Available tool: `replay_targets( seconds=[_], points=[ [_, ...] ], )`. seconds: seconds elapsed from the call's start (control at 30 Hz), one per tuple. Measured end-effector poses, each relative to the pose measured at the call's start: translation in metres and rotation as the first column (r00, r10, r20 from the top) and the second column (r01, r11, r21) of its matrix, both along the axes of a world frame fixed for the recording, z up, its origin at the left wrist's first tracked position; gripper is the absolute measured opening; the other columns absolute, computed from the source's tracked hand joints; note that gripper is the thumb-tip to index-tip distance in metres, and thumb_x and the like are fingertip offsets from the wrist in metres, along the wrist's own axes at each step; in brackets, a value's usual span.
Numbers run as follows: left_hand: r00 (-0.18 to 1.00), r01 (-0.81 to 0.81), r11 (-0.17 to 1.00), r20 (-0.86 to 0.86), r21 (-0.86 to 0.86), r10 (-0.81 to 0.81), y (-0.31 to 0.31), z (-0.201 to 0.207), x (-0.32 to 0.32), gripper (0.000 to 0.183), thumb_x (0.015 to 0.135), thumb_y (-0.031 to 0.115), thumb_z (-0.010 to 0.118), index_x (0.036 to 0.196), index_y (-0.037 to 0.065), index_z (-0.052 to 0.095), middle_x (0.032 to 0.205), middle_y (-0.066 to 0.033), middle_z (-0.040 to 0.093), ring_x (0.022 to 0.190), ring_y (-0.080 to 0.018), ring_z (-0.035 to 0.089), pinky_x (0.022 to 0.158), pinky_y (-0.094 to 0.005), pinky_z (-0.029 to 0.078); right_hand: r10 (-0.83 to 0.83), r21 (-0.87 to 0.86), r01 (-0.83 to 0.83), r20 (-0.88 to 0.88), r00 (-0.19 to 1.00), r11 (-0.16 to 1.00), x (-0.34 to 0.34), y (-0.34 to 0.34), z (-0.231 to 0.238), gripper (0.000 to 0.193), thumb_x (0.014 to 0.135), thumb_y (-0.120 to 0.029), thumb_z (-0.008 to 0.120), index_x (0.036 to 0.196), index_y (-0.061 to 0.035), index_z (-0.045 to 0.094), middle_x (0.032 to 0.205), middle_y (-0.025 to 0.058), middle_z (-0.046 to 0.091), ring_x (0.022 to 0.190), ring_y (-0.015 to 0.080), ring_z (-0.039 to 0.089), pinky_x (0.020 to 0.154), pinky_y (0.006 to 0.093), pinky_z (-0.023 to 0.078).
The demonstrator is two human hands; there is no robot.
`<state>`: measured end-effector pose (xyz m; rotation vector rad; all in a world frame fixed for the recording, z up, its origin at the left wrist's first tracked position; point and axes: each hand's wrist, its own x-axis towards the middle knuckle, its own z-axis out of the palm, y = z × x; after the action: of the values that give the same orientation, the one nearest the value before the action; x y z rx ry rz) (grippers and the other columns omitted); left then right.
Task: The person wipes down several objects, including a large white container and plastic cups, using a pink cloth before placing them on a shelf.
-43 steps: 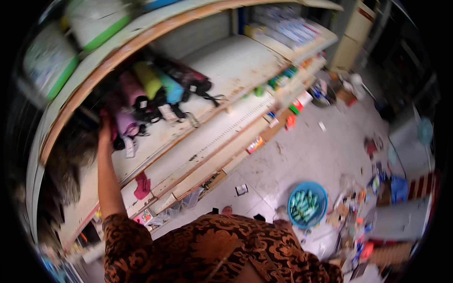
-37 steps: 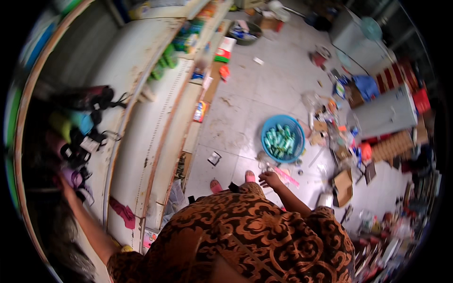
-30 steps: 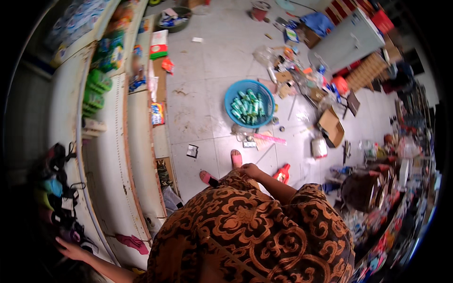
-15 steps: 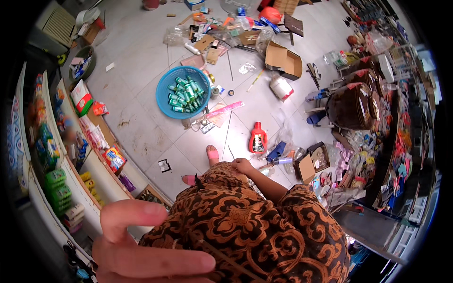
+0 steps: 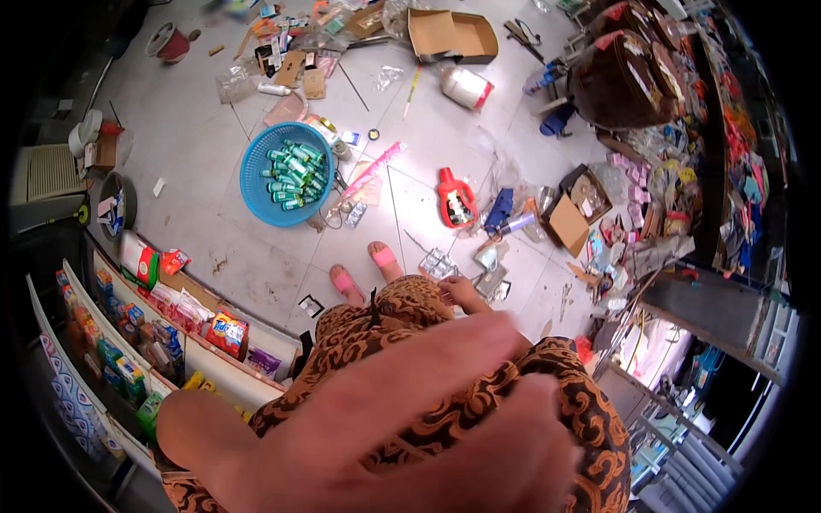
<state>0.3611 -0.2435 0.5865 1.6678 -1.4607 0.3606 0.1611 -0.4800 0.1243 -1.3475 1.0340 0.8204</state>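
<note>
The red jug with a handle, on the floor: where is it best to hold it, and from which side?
The red jug is probably best held by its loop handle, coming from above at the picture's right: it curves out there, below the red cap. A dark blue item lies close on that side, so above seems easier.

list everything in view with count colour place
round plastic basket: one, blue, floor left of centre
small cylindrical containers: many, green and white, in the basket
handled plastic bottle: one, red, floor centre
rounded jar: one, white and red, upper centre
open cardboard boxes: at least two, brown, upper centre and right
glossy rounded vessels: at least two, dark brown, upper right
packaged goods: many, multicoloured, lower-left shelves
loose litter: uncountable, multicoloured, floor
slippers: two, pink, on feet
patterned clothing: count unclear, black and brown, lower centre
right hand: one, right of centre
left hand: one, blurred, foreground
</note>
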Motion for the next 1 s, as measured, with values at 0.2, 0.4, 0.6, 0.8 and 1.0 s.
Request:
replay_targets(
  seconds=[0.2, 0.4, 0.6, 0.8, 1.0],
  points=[
    [0.962, 0.256, 0.925, 0.022, 0.281, -0.274, -0.030, 0.001, -0.015, 0.008, 0.071, 0.018, 0.067, 0.076, 0.015, 0.061, 0.074, 0.0011, 0.054, 0.073, -0.0171, 0.055, 0.074, -0.0381, 0.044, -0.103, 0.004, 0.103, 0.011, 0.995, 0.995, -0.028, 0.022, 0.012, 0.016, 0.082, -0.017, 0.062, 0.086, -0.0017, 0.061, 0.072, 0.0081, 0.063, 0.055, 0.0160, 0.062, 0.045, 0.0283, 0.051],
    [0.874, 0.241, 0.916, -0.481, 0.322, -0.061, 0.030, -0.079, 0.027, 0.017, 0.071, 0.015, 0.071, 0.067, 0.006, 0.058, 0.066, -0.0010, 0.054, 0.061, -0.0219, 0.053, 0.059, -0.0317, 0.042, 0.104, -0.264, -0.061, 0.153, 0.983, 0.963, -0.022, 0.077, 0.034, 0.033, 0.082, -0.028, 0.063, 0.101, -0.0004, 0.061, 0.086, 0.0134, 0.066, 0.069, 0.0235, 0.065, 0.059, 0.0348, 0.051],
    [0.030, 0.024, 0.773, -0.773, 0.634, 0.634, 0.125, -0.229, 0.008, 0.032, 0.078, 0.007, 0.064, 0.054, 0.002, 0.044, 0.050, 0.0030, 0.041, 0.049, -0.0054, 0.039, 0.046, -0.0245, 0.033, 0.510, -0.503, -0.364, 0.187, 0.840, 0.784, 0.020, 0.100, 0.083, 0.026, 0.076, -0.025, 0.063, 0.091, -0.0028, 0.062, 0.085, 0.0158, 0.066, 0.077, 0.0333, 0.063, 0.069, 0.0406, 0.048],
    [-0.108, 0.140, 0.689, -0.681, 0.711, 0.725, 0.106, -0.298, 0.012, 0.034, 0.081, 0.014, 0.064, 0.054, 0.003, 0.047, 0.050, 0.0015, 0.048, 0.048, -0.0058, 0.042, 0.045, -0.0245, 0.034, 0.382, 0.007, -0.425, 0.427, 0.820, 0.905, 0.059, 0.039, 0.101, 0.012, 0.080, -0.016, 0.058, 0.075, -0.0051, 0.058, 0.062, 0.0058, 0.057, 0.062, 0.0200, 0.056, 0.059, 0.0340, 0.044],
    [0.075, 0.223, 0.599, -0.626, 0.769, 0.776, 0.095, -0.389, -0.004, 0.027, 0.082, 0.016, 0.063, 0.061, 0.003, 0.051, 0.052, -0.0054, 0.047, 0.050, -0.0095, 0.041, 0.047, -0.0318, 0.037, 0.252, 0.539, -0.334, 0.223, 0.942, 0.773, 0.115, -0.050, 0.100, 0.010, 0.081, -0.014, 0.057, 0.074, -0.0081, 0.060, 0.056, -0.0064, 0.048, 0.048, 0.0041, 0.041, 0.043, 0.0216, 0.030]
  ],
)
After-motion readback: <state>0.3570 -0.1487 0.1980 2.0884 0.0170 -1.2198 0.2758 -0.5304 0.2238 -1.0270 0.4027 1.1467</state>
